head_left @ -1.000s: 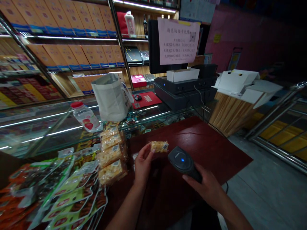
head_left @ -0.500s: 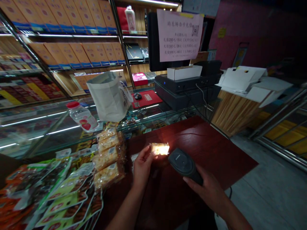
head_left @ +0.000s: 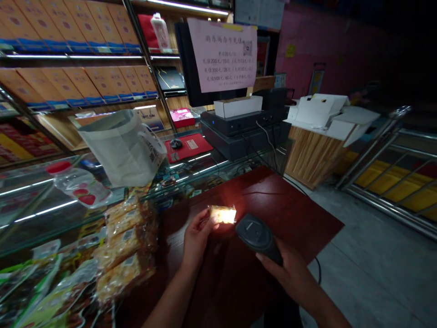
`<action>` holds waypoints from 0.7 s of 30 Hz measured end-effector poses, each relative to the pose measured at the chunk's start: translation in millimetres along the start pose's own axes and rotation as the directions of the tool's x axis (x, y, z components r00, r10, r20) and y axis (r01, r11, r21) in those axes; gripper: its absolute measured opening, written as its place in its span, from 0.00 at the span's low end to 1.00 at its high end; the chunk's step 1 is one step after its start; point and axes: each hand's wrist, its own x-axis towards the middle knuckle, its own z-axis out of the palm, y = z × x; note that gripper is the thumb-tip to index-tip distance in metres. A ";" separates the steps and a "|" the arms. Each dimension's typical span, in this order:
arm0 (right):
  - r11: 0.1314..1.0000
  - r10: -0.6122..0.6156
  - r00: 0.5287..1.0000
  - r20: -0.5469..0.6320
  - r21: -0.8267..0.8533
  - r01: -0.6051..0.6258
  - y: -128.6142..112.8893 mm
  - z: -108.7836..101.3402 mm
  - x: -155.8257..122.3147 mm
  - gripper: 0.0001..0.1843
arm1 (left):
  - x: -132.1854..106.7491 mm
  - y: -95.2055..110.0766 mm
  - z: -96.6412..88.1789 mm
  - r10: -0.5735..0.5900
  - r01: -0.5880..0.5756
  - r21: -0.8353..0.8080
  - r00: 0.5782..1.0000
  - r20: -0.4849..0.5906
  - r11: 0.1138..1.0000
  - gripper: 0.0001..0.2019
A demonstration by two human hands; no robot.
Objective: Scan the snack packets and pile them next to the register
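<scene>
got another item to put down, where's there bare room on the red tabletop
The red tabletop looks bare beyond the lit snack pack and scanner, out to its right corner, and, in shadow, between the left hand and right hand. Crowded: the left side, with piled wrapped snacks and green bags.

The pink paper sign (head_left: 223,59) on the monitor (head_left: 188,68) reads 游乐场办卡充值 — with 200元/15次, 300元/28次 and 500元/60次 listed beneath — and bears a QR code (head_left: 247,48) at upper right.

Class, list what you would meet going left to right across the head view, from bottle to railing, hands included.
Red-capped bottle → wrapped snack stack → left hand → brightly lit packet → scanner → right hand → metal railing
</scene>
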 end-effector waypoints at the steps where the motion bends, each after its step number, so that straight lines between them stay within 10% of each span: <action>1: 1.000 0.012 1.000 -0.021 0.008 -0.012 1.2 -2.0 -0.6 0.25 | 3.5 -1.7 4.0 -0.006 0.006 -0.001 1.000 0.014 1.000 0.27; 9: 0.995 0.104 0.965 -0.241 0.026 -0.100 23.4 -23.4 -4.3 0.24 | 62.8 -19.0 50.9 -0.098 0.100 -0.001 0.976 0.195 0.995 0.23; 21: 0.984 0.169 0.938 -0.302 -0.007 -0.179 50.9 -51.4 -9.0 0.28 | 193.2 -41.2 230.1 -0.326 0.234 0.318 0.905 0.275 0.919 0.09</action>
